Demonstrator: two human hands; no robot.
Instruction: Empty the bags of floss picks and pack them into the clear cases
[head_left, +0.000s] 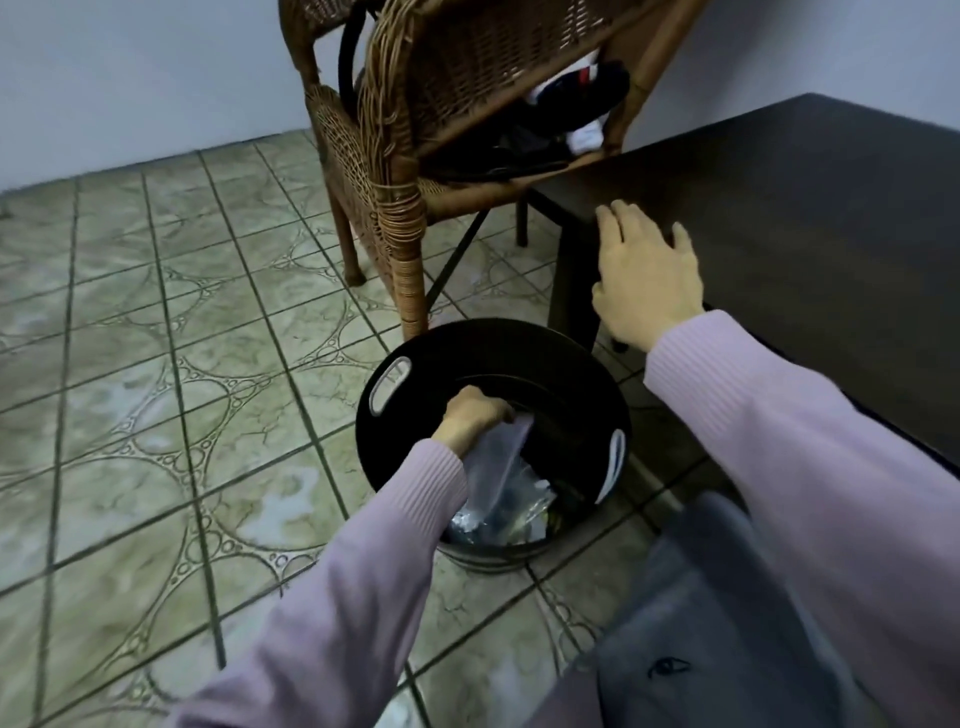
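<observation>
Fingers of the left hand (475, 415) pinch a clear bag (496, 457) inside the bin (493, 358); the right hand (644, 280) hovers open, just above the bin. Release low, so the bag drops inside.

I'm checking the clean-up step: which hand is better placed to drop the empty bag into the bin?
The left hand. It already grips the clear plastic bag inside the black bin's mouth, while the right hand hangs open near the dark table corner.
</observation>
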